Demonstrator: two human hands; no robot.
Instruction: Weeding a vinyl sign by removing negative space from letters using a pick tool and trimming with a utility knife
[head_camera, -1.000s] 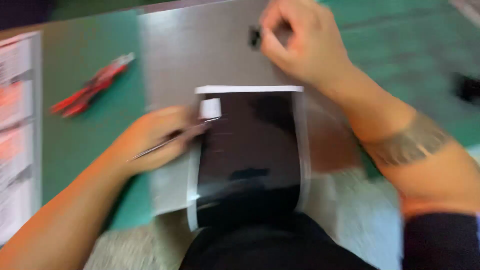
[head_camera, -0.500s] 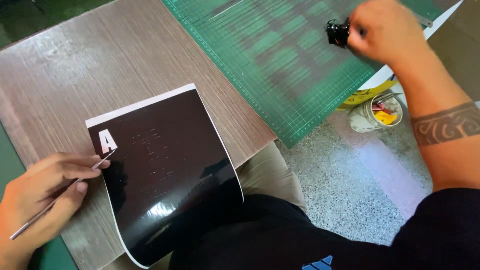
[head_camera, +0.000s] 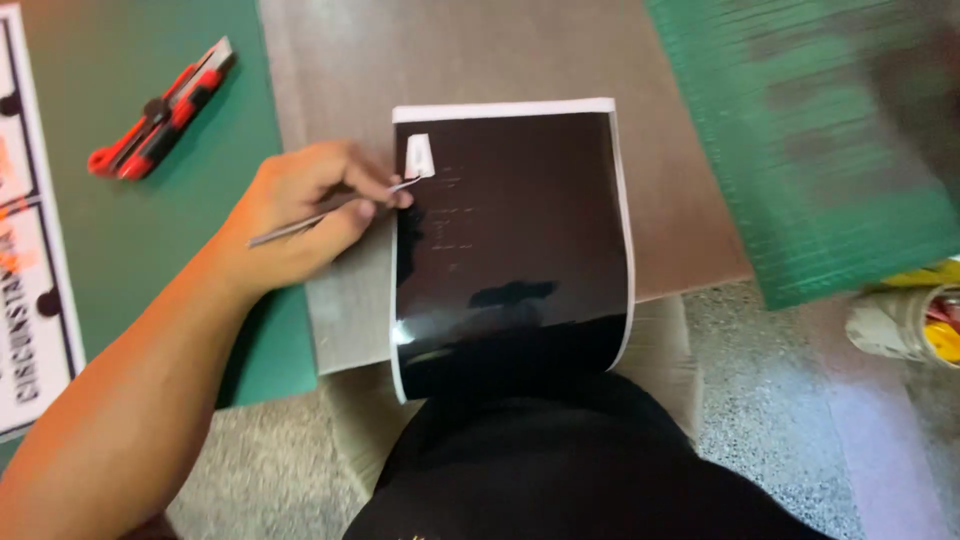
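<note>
far left, a printed white sheet (head_camera: 30, 250) lies along the edge of a dark green mat (head_camera: 130, 240), and a red and black utility knife (head_camera: 160, 108) rests on that mat, untouched and well apart from the work.

the left hand (head_camera: 300, 215) has its fingers (head_camera: 365, 205) pressed together, pinching a thin metal pick (head_camera: 330, 208) like a pen. its bent tip sits right at a small white cut-out shape (head_camera: 418, 156) near the top left corner of a black glossy vinyl sheet (head_camera: 515, 240). to my eye this is the weeding step: lifting cut pieces off the backing, with that first piece raised or bared. the next move looks to call for a light, shallow lift with the tip, so the film comes away without tearing or scratching the backing.

the sheet lies on the grey wood-grain counter (head_camera: 480, 50), its top edge flat with a white border showing, its lower end curling off the counter's edge onto the person's lap. it is shiny, catching reflections, and faint cut lines show just below the white piece.

to the right, a lighter green cutting mat (head_camera: 820, 150) is blurred. the right hand is out of view, so i cannot tell how its fingers stand. a small tub (head_camera: 900, 320) sits on the floor at far right.
</note>
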